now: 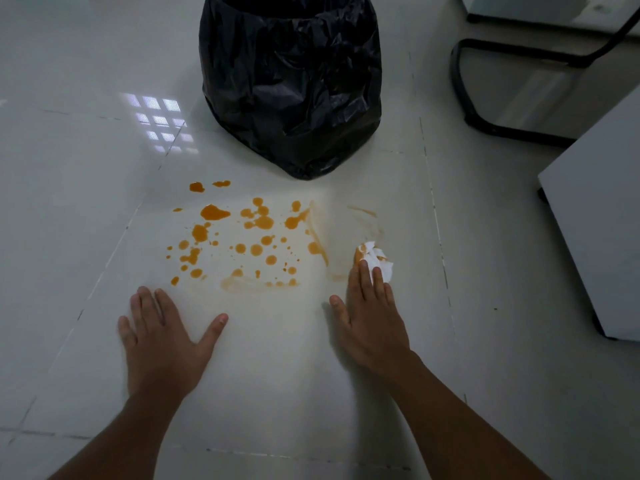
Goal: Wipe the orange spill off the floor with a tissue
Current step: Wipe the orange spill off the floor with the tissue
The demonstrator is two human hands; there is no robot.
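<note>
the right hand (pixel 372 317) lay flat on the floor (pixel 86 202), its straight fingers close together and pressing on a crumpled white tissue (pixel 379 259) already stained orange. the tissue sat at the right edge of the orange spill (pixel 242 237), beside pale smeared streaks. drops were scattered to its left. the left hand (pixel 162 337) rested flat, fingers spread, near the spill. a black-lined bin (pixel 291 84) stood beyond.

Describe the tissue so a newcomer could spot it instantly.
Start at the black plastic bin bag on the pale tiled floor. Nearer and right, under the right hand fingertips, lies the crumpled white tissue: the only white wad, stained orange.
</note>
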